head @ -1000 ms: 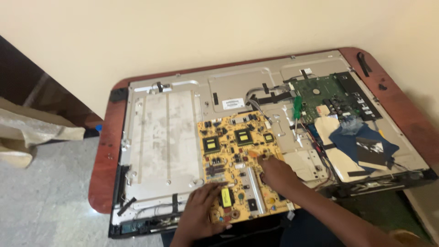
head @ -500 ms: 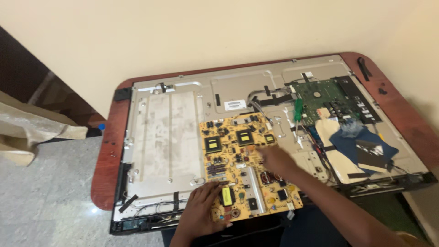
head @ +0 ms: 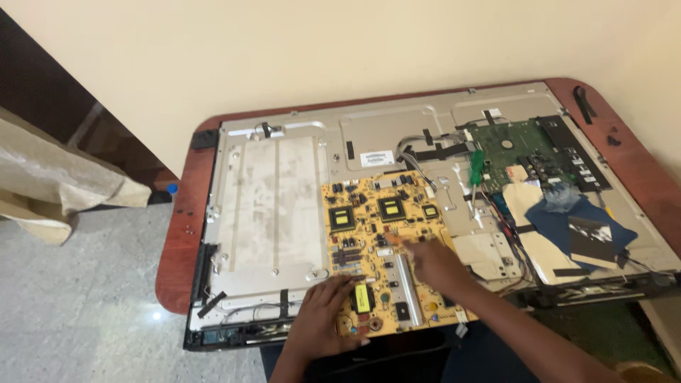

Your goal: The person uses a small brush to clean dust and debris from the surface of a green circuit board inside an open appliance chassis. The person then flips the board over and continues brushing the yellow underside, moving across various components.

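A yellow circuit board (head: 376, 213) lies on the bare metal back of a flat screen panel (head: 273, 206). My left hand (head: 328, 315) rests flat on the board's near left corner, fingers spread over the metal plate's edge. My right hand (head: 429, 259) lies on the board's right half, index finger pointing left at parts near the middle. Neither hand holds anything.
A green circuit board (head: 521, 152) sits at the far right of the panel, with a green-handled screwdriver (head: 477, 169) beside it and dark blue film (head: 585, 223) over cables. The panel lies on a red-brown table (head: 181, 234) against a cream wall. A cloth-covered object (head: 50, 177) stands at left.
The view has shifted slightly. My right hand has slid a little left across the yellow board, finger extended; my left hand stays at the near corner.
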